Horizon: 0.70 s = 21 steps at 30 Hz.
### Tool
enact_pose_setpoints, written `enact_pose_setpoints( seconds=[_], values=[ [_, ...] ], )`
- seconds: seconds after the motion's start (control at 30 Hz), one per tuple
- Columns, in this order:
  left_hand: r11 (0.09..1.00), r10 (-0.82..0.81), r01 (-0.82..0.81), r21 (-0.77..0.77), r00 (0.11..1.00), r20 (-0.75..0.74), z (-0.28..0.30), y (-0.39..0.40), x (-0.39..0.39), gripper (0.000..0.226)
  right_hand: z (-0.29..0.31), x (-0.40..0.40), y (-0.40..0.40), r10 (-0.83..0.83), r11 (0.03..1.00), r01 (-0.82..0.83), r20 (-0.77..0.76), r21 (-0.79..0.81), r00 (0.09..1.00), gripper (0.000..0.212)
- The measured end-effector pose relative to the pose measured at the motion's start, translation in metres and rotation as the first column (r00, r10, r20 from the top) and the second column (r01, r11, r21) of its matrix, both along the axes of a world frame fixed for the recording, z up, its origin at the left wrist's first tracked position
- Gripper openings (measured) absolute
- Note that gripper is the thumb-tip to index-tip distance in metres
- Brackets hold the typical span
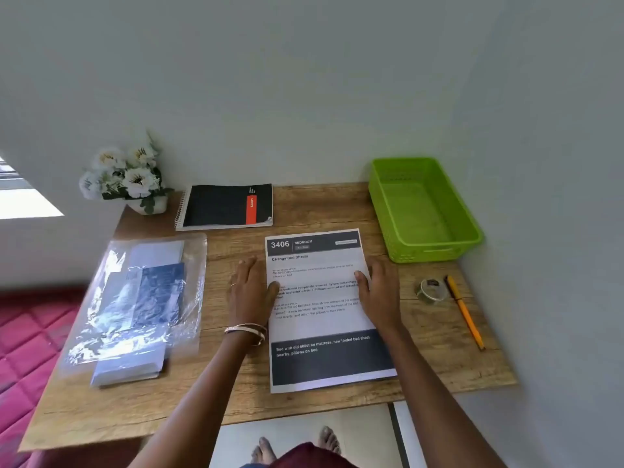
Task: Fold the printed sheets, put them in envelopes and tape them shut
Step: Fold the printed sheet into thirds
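While flat, both hands (251,292) (378,292) press the printed sheet (320,319).

A wooden desk (304,204) stands in a corner of plain pale walls (304,79). Bright window light (23,201) far left; pink quilted bedding (30,339) beside it.

Desk count: mostly one of each

Two hands: left (251,288), right (378,292). One sheet stack (324,319), one envelope pack (141,298) at left, one notebook (228,206), one basket (423,211) upper right, one tape roll (431,290), one pencil (465,312), one flowerpot (126,179).
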<state>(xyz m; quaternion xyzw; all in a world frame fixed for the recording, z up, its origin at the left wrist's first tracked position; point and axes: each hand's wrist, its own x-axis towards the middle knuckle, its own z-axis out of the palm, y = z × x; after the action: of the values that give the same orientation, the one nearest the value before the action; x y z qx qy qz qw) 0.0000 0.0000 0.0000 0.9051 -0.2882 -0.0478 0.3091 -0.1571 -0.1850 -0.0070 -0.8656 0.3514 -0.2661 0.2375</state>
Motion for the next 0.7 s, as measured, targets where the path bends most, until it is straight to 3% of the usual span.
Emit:
enact_pose_setpoints(
  seconds=[0.13,0.27,0.47,0.7],
  values=[
    [0.998,0.056,-0.055,0.020,0.997,-0.048,-0.005,0.001,0.004,0.054,0.005,0.010,-0.007,-0.090,0.996,0.091,-0.086,0.006,0.992,0.031],
    [0.998,0.064,-0.063,0.011,0.997,-0.043,-0.010,0.000,0.008,0.054,0.012,0.033,-0.024,-0.040,0.992,0.056,-0.143,0.110,0.989,0.039],
    [0.996,0.084,-0.083,0.027,0.995,-0.051,-0.013,0.001,0.009,0.054,0.028,0.053,-0.027,-0.119,0.930,0.075,0.101,0.360,0.988,0.041],
    [0.993,0.112,-0.111,0.027,0.993,-0.047,-0.010,0.000,0.005,0.054,0.040,0.056,-0.028,-0.156,0.926,0.052,0.256,0.374,0.954,0.037]
  ],
)
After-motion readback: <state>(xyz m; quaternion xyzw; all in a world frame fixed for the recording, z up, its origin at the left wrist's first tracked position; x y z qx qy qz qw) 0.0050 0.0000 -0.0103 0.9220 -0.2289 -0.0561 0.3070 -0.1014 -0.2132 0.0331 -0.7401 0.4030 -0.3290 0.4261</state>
